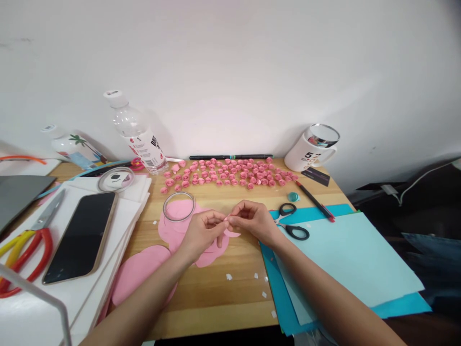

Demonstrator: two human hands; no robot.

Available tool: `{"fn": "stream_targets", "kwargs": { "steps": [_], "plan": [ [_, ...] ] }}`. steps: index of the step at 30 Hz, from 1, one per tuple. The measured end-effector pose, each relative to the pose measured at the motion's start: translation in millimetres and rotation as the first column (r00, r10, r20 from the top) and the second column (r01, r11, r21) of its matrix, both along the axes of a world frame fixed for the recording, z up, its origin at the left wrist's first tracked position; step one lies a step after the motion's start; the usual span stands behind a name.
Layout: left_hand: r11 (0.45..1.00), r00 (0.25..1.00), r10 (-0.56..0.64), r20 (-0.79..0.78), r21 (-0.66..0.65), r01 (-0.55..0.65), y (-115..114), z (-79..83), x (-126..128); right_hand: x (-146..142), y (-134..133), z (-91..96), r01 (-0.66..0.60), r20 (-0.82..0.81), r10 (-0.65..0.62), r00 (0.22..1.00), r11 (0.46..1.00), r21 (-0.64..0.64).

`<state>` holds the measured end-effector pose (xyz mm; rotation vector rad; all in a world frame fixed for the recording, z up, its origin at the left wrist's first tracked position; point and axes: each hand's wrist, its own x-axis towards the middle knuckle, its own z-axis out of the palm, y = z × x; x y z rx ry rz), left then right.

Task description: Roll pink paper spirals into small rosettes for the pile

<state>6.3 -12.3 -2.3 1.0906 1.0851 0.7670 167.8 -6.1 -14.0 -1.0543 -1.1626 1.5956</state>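
My left hand [202, 231] and my right hand [252, 222] meet over the middle of the wooden table [230, 288], fingertips pinched together on a small pink paper piece [226, 219]. Under them lie pink paper circles [178, 226]. Several small pink rolled paper roses [230, 174] lie in rows at the back of the table. A clear ring-shaped lid [178, 206] rests on the pink paper, just left of my left hand.
Black-handled scissors [292, 222] and light blue paper sheets [345, 259] lie right of my hands. A red pen [315, 202], white mug [313, 149] and black pen [230, 156] sit behind. At left: phone [81, 235], red scissors [25, 245], water bottle [139, 137].
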Motion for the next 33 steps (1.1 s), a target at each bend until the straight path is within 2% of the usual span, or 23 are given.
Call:
{"fn": "stream_targets", "kwargs": {
  "steps": [9,16,25,33],
  "plan": [
    [1.0,0.998,0.029,-0.056,0.006,-0.029,1,3.5,-2,0,1,-0.6,-0.025,-0.053,0.024,0.998,1.0,-0.002],
    [0.998,0.995,0.069,-0.068,0.015,-0.068,0,6.0,0,-2,0,0.9,0.028,-0.069,-0.027,0.997,0.999,0.018],
    [0.998,0.996,0.055,-0.072,-0.024,-0.057,1,-0.7,-2,-2,-2,-0.1,0.038,-0.014,-0.038,0.999,0.999,0.017],
    [1.0,0.999,0.01,-0.047,0.0,-0.01,0,-7.1,-3,3,1,0.1,-0.03,0.014,0.03,0.999,0.999,-0.023]
  ]
}}
